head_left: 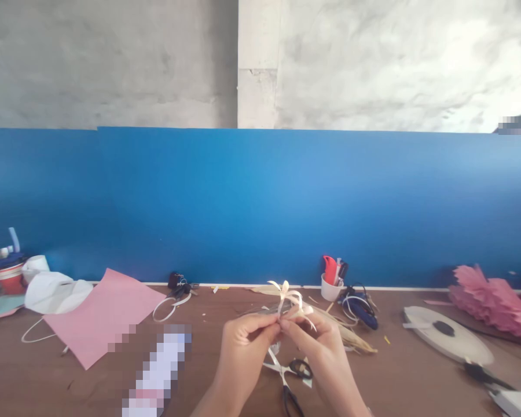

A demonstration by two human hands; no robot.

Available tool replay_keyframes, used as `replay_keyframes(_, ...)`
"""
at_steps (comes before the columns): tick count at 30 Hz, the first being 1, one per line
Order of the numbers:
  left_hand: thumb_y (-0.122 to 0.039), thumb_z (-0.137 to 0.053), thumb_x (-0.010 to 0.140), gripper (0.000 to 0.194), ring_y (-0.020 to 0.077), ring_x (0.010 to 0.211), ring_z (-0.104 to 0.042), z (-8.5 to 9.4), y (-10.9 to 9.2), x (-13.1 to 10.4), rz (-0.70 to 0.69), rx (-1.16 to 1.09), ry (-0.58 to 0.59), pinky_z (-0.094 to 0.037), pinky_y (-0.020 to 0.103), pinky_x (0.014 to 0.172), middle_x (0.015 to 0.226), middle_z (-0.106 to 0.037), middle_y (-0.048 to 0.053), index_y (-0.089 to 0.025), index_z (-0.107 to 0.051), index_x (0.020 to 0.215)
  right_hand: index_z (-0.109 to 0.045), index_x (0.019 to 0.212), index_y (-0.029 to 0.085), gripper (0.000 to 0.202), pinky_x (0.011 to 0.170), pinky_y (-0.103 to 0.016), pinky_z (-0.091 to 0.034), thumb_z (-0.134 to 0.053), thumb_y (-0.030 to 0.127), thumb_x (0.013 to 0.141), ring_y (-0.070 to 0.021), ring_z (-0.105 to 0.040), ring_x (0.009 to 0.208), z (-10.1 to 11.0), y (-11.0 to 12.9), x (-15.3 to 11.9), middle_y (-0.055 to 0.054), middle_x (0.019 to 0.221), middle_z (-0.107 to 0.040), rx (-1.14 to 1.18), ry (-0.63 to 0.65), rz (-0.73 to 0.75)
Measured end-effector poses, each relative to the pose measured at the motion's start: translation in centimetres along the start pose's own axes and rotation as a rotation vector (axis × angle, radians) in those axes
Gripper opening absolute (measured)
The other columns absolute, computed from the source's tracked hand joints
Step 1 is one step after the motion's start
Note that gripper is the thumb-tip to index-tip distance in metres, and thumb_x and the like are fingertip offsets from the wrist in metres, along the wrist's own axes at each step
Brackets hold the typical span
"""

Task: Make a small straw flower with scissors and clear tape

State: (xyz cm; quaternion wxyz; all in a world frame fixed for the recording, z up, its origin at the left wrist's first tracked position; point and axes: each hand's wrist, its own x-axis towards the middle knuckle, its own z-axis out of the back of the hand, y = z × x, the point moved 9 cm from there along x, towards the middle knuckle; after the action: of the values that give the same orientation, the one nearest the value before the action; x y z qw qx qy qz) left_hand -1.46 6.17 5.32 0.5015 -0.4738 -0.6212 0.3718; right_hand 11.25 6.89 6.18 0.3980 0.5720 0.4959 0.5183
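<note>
While both hands meet above the brown table [47, 376], they pinch a small cream strip flower between them.

Far left sits a pink paper sheet [102, 315]; next comes the left hand [243, 341], its fingertips closed on the flower's base. The cream strip flower [290, 298] rises just above and between the two hands, loops upright. Below them lie scissors [289, 376] on the table. The right hand [319, 341] pinches the same base from the other side. Farther right stands a white cup [330, 288], then a pink paper fan [492, 301].
</note>
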Motion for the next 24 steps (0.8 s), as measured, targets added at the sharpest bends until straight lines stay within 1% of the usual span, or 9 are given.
replay_keyframes(3,-0.029,-0.071,0.069,0.016,0.0227,0.077,-0.069,0.0,-0.2,-0.1,-0.018,0.012,-0.002,-0.058,0.032,0.072,0.085,-0.074,0.006,-0.02,-0.076,0.08,-0.066,0.058,0.015,0.02,0.06,-0.026,-0.045,-0.072,0.032,0.066,-0.0175,-0.056,0.063,-0.1,0.0,-0.1,-0.005,0.061,-0.063,0.012,0.01,-0.002)
replay_keyframes(6,-0.027,-0.07,0.071,0.015,0.0219,0.078,-0.068,0.0,-1.0,-0.1,-0.07,0.083,0.0,-0.057,0.03,0.073,0.084,-0.074,0.006,-0.021,-0.076,0.082,-0.066,0.056,0.015,0.02,0.061,-0.026,-0.044,-0.071,0.032,0.067,-0.017,-0.055,0.065,-0.2,0.6,-0.2,-0.004,0.064,-0.062,-0.021,-0.002,0.075)
replay_keyframes(11,-0.026,-0.064,0.076,0.013,0.0197,0.073,-0.067,0.0,-1.8,-0.4,-0.171,0.263,-0.024,-0.054,0.026,0.068,0.077,-0.073,0.005,-0.022,-0.076,0.079,-0.064,0.054,0.017,0.024,0.053,-0.024,-0.038,-0.071,0.035,0.067,-0.0133,-0.045,0.056,0.3,1.2,-0.7,0.0,0.057,-0.053,-0.101,-0.106,0.167)
replay_keyframes(14,-0.026,-0.062,0.077,0.013,0.0194,0.073,-0.066,0.2,-1.7,-0.7,-0.209,0.315,-0.085,-0.052,0.025,0.069,0.078,-0.073,0.005,-0.022,-0.075,0.079,-0.064,0.054,0.017,0.025,0.052,-0.025,-0.038,-0.071,0.038,0.067,-0.0145,-0.046,0.056,0.3,1.4,-1.1,-0.001,0.058,-0.053,-0.156,-0.145,0.197)
replay_keyframes(17,-0.026,-0.061,0.078,0.014,0.0186,0.073,-0.065,0.5,-1.1,-1.0,-0.191,0.338,-0.146,-0.05,0.024,0.069,0.078,-0.073,0.005,-0.022,-0.074,0.078,-0.062,0.055,0.018,0.025,0.051,-0.025,-0.037,-0.069,0.038,0.069,-0.0142,-0.044,0.055,0.4,1.3,-1.5,0.0,0.057,-0.049,-0.172,-0.209,0.231)
replay_keyframes(19,-0.028,-0.059,0.08,0.016,0.018,0.072,-0.064,0.5,-0.8,-1.1,-0.164,0.342,-0.15,-0.05,0.024,0.068,0.079,-0.072,0.005,-0.021,-0.074,0.079,-0.061,0.055,0.019,0.026,0.051,-0.024,-0.036,-0.068,0.038,0.07,-0.0136,-0.042,0.055,0.4,0.9,-1.7,0.001,0.058,-0.047,-0.163,-0.244,0.244)
replay_keyframes(22,-0.03,-0.058,0.08,0.019,0.0174,0.071,-0.063,0.3,-0.6,-0.9,-0.103,0.292,-0.11,-0.049,0.024,0.067,0.079,-0.072,0.005,-0.019,-0.074,0.083,-0.061,0.056,0.019,0.025,0.052,-0.025,-0.035,-0.067,0.037,0.072,-0.0137,-0.042,0.056,0.3,0.7,-1.8,0.001,0.059,-0.047,-0.148,-0.255,0.273)
replay_keyframes(24,-0.031,-0.059,0.079,0.021,0.0173,0.068,-0.063,0.0,-0.4,-0.6,-0.045,0.202,-0.062,-0.05,0.025,0.066,0.077,-0.072,0.006,-0.017,-0.074,0.084,-0.062,0.057,0.019,0.024,0.052,-0.025,-0.036,-0.067,0.037,0.072,-0.0136,-0.043,0.056,0.2,0.7,-1.6,0.001,0.059,-0.047,-0.133,-0.234,0.277)
